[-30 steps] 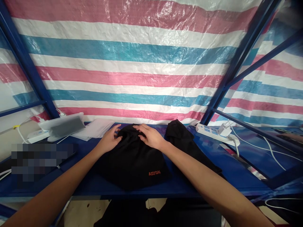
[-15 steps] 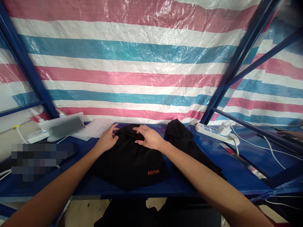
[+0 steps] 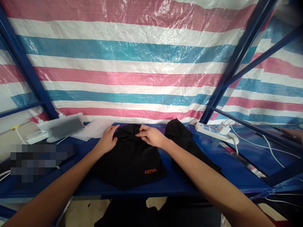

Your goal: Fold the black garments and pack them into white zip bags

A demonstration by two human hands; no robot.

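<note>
A black cloth item (image 3: 129,160) with a gathered upper part and orange "AstroAI" lettering lies on the blue tabletop (image 3: 187,186). At its upper left edge is my left hand (image 3: 107,138), fingers curled and thumb bent in, holding the fabric there. My right hand (image 3: 151,135) is closed in a pinch on the gathered fabric near the top, index finger and thumb together. Just right of it, a second black cloth (image 3: 187,145) lies loosely folded, touched by neither hand, though my right forearm passes over part of it.
At the back left are white papers (image 3: 97,128), a propped grey-white panel (image 3: 67,124) and a white power strip (image 3: 38,137). Another power strip (image 3: 215,134) with plugs and cables sits right. Blue posts stand both sides. Someone's hand (image 3: 292,133) shows at the far right.
My right hand has gone from spread fingers to a pinch on the gathered fabric. The cloth and its lettering have shifted slightly left; my left hand stays nearly in place.
</note>
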